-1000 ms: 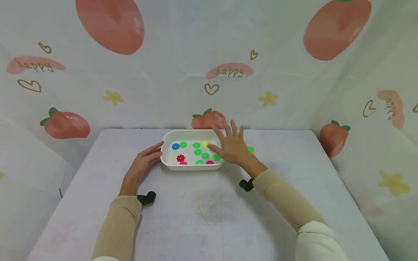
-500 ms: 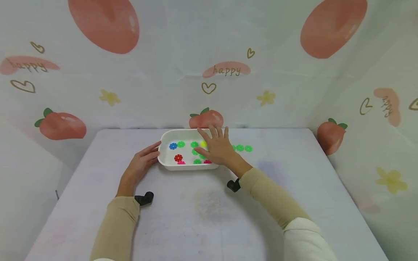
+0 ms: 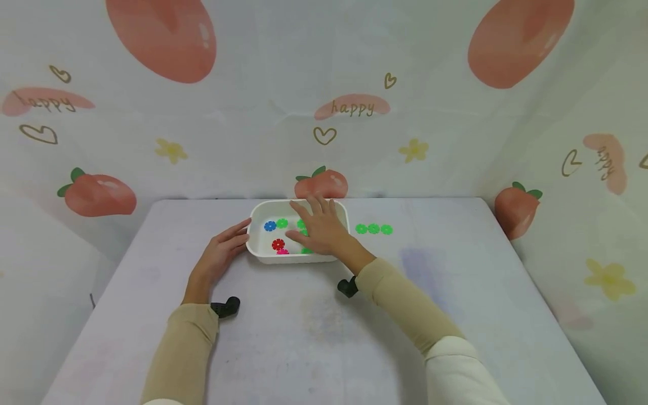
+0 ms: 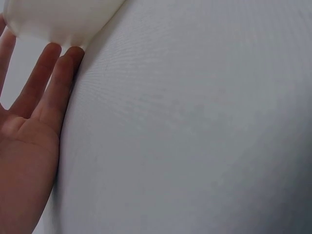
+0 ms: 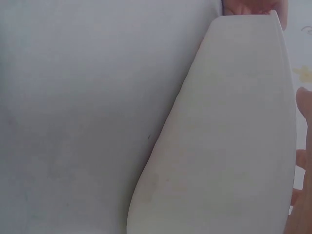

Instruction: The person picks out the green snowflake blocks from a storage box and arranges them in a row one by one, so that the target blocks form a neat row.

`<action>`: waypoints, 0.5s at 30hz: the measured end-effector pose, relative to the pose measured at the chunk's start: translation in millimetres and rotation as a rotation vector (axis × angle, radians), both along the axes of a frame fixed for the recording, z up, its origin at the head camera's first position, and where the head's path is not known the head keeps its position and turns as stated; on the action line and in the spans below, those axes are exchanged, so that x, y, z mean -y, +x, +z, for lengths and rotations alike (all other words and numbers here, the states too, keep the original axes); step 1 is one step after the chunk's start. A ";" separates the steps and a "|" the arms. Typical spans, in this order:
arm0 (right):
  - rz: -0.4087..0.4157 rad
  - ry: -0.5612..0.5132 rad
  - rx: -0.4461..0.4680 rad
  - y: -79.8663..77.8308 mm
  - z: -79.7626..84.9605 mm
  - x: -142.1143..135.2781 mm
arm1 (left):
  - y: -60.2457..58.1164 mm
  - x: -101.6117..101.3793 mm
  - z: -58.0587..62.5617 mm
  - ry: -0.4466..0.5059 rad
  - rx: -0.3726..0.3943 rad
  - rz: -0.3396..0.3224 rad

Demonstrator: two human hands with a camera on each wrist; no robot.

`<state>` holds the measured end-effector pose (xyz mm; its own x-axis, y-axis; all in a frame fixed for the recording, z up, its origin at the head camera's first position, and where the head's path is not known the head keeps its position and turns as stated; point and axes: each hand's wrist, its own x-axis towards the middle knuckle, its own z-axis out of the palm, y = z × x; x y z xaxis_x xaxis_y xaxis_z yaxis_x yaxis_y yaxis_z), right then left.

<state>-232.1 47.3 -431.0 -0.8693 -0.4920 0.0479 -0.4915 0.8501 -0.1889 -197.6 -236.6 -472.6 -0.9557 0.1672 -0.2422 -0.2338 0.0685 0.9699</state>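
The pale desk (image 3: 283,349) stretches out under both my hands, with a brownish smudge (image 3: 329,322) nearer me than my right hand (image 3: 324,232) and a bluish stain (image 3: 424,267) off to its right. Beyond my fingers stands a white backdrop (image 3: 253,112), printed with red fruits, yellow flowers and heart outlines, and it carries on along both sides. My right hand is spread over the white tray (image 3: 273,259), thumb and fingers apart; I can't tell whether it touches anything inside. My left hand (image 3: 217,260) has its fingers extended, their tips against the tray's left end. Left of my right hand, in the tray, lie a blue piece (image 3: 270,226) touching or nearly touching a green piece (image 3: 282,223), a red piece (image 3: 278,244) and a pink piece (image 3: 282,252), the last cut off by the near wall. My right hand partly covers more green pieces (image 3: 301,223). To its right, three green pieces (image 3: 373,229) sit in a row on the desk. From my right wrist, the tray's side hides its inside, and my hand is cropped at the edge. "Happy" lettering (image 3: 353,107) reads ahead of my right hand and again on either side.
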 end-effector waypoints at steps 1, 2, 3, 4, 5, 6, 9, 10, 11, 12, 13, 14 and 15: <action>0.005 -0.007 0.010 0.4 0.8 1.6 | 0.6 -0.8 1.9 0.010 -0.002 -0.001; 0.010 -0.013 0.019 0.6 1.6 3.3 | 1.0 -1.4 3.1 0.016 -0.002 -0.001; 0.017 -0.011 0.024 0.9 2.2 5.0 | 1.1 -1.7 3.9 0.020 -0.003 -0.002; 0.023 -0.008 0.028 0.7 2.4 6.8 | 1.0 -1.8 4.2 0.020 -0.003 -0.002; 0.027 -0.010 0.037 0.5 2.7 8.6 | 0.7 -1.5 3.6 0.015 -0.004 -0.003; 0.030 -0.011 0.048 0.2 2.8 10.4 | 0.3 -0.9 2.6 0.007 -0.006 -0.003; 0.035 -0.012 0.084 -1.6 1.1 15.7 | -1.9 1.9 -3.4 -0.023 -0.013 -0.006; 0.034 -0.020 0.099 -2.2 0.4 17.4 | -2.5 2.8 -5.4 -0.032 -0.016 -0.007; 0.033 -0.027 0.114 -3.0 -0.6 19.0 | -3.0 3.5 -7.2 -0.039 -0.019 -0.009; 0.033 -0.032 0.124 -3.8 -1.7 20.5 | -3.3 4.1 -8.8 -0.044 -0.023 -0.010; 0.033 -0.041 0.134 -4.6 -2.9 21.9 | -3.6 4.5 -10.0 -0.044 -0.027 -0.011; 0.033 -0.049 0.144 -5.6 -3.9 23.2 | -3.6 4.5 -10.8 -0.042 -0.030 -0.012; 0.034 -0.054 0.152 -6.6 -5.0 24.3 | -3.5 4.3 -11.4 -0.042 -0.033 -0.011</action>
<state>-238.7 23.0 -435.9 -0.8515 -0.5214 -0.0553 -0.4821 0.8201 -0.3082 -201.1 -241.0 -484.0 -0.9614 0.1685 -0.2175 -0.2006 0.1117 0.9733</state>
